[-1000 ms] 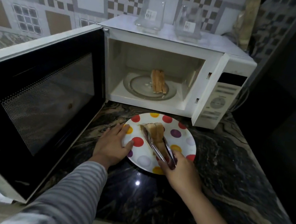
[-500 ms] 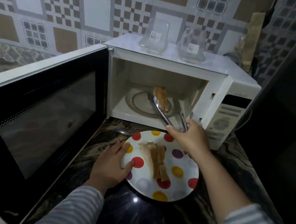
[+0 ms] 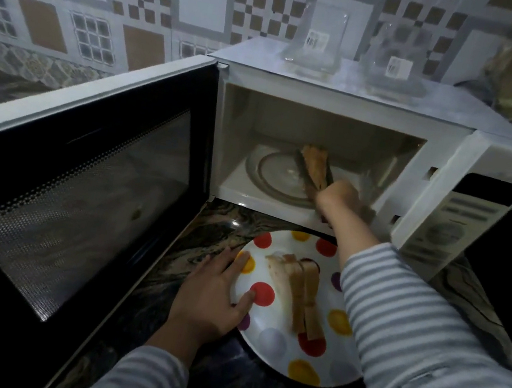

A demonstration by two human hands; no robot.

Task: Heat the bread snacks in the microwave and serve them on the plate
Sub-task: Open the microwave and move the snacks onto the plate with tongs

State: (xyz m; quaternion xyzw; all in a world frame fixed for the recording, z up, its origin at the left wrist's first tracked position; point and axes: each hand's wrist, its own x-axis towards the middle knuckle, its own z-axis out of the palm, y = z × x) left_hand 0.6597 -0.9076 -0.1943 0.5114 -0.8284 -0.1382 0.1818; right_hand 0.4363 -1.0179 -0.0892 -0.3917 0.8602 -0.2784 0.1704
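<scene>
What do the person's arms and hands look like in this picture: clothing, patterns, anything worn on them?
Both arms wear long sleeves with grey and white horizontal stripes. The left sleeve ends at the wrist; the right sleeve stops partway up the forearm. The left hand and right hand are bare: no gloves, rings or watch show.

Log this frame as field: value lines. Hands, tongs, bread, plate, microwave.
left hand: rests on the left rim of the plate, thumb on a red dot
right hand: reaches into the microwave, holds the tongs
tongs: arms on either side of the bread on the turntable
bread on turntable: inside, on the glass turntable
bread on plate: several strips, near the centre
plate: polka-dot, on the counter before the microwave
microwave: door open to the left
</scene>
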